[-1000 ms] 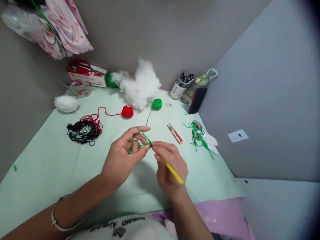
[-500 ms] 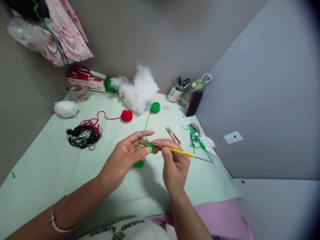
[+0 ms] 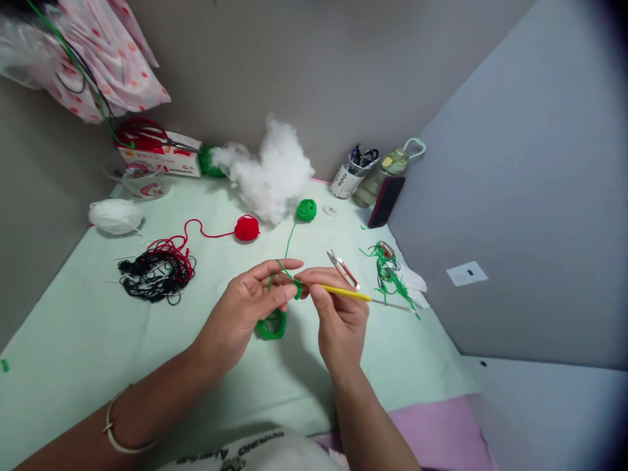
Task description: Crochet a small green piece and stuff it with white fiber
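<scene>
My left hand [image 3: 245,301] pinches a small green crochet piece [image 3: 298,288] between thumb and fingers, with the green working yarn running over its raised index finger. In my right hand [image 3: 343,320] is a crochet hook [image 3: 346,293] with a yellow grip, held like a pencil. Its front end meets the green piece; the rear metal tip points right. That strand leads back to a small green yarn ball [image 3: 306,210]. Below my left fingers a loop of green crochet or yarn [image 3: 271,326] shows; whether it joins the pinched piece I cannot tell.
Thread snips [image 3: 343,270] lie beyond my right hand, near green yarn scraps [image 3: 390,271]. To the left are a black yarn tangle [image 3: 154,278] and a red yarn ball [image 3: 246,228]. White stuffing [image 3: 277,173], a pen cup [image 3: 347,178], a bottle [image 3: 375,186] and a phone [image 3: 387,201] stand behind.
The hook has shifted slightly left and inward at the green piece. The green loop under my left hand shows more fully and hangs lower. The camera view has moved a little.
</scene>
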A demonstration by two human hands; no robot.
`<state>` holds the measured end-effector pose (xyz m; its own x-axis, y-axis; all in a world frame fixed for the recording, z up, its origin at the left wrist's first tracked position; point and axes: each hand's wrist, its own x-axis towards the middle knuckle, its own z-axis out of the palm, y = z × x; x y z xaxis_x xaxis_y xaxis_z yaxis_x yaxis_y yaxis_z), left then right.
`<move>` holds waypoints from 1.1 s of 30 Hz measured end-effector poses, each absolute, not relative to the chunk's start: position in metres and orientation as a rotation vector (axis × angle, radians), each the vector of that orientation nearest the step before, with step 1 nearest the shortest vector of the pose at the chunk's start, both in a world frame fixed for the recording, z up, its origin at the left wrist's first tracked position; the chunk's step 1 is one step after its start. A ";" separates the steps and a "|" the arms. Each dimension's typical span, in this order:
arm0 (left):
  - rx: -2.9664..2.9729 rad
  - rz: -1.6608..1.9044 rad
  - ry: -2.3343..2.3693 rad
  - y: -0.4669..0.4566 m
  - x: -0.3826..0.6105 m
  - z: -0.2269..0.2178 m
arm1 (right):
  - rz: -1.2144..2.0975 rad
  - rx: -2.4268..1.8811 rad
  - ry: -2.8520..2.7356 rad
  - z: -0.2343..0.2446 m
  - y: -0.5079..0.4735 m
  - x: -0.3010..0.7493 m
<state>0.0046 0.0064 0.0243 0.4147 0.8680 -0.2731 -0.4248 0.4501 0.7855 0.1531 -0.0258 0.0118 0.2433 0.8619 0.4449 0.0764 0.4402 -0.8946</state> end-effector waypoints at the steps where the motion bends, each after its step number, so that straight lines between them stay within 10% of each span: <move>1: 0.717 0.890 0.754 0.007 0.005 0.024 | 0.654 -1.005 -1.240 0.011 -0.025 0.152; 19: 0.523 0.750 0.560 0.014 0.009 0.027 | 1.090 -0.886 -0.728 0.008 -0.018 0.171; 33: 0.980 0.884 0.828 0.008 0.005 0.022 | 0.820 -0.934 -1.068 0.008 -0.025 0.159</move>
